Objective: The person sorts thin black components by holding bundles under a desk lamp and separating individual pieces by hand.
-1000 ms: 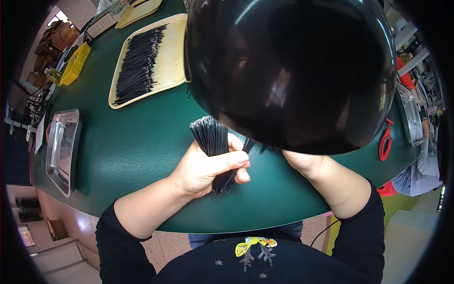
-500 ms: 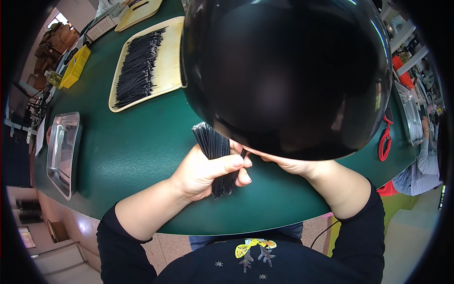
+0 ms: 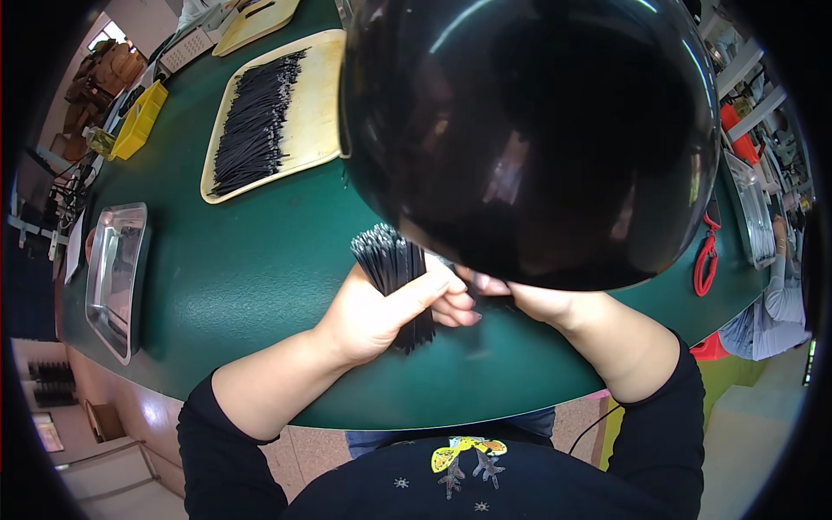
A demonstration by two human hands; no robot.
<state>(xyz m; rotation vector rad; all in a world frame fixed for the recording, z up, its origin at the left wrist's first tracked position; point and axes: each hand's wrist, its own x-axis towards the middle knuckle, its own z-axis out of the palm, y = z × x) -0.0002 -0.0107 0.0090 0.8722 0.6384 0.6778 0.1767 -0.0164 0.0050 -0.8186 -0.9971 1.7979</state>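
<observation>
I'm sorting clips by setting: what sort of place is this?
Probably a workshop or assembly room: a green worktable, a cream tray of thin black strands, and a similar bundle in the left hand.

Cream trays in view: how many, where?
2: near cream tray with black strands, left of the black dome; far cream tray, at the top edge. The dome may hide others.

The green table (image 3: 217, 269) carries a clear tray (image 3: 132, 269) on the left, a yellow bin (image 3: 140, 123) at far left, a cream tray (image 3: 319, 104) left of centre, a second cream tray (image 3: 250, 31) beyond it, and a red-handled tool (image 3: 710, 245) with another clear tray (image 3: 752, 208) on the right.
</observation>
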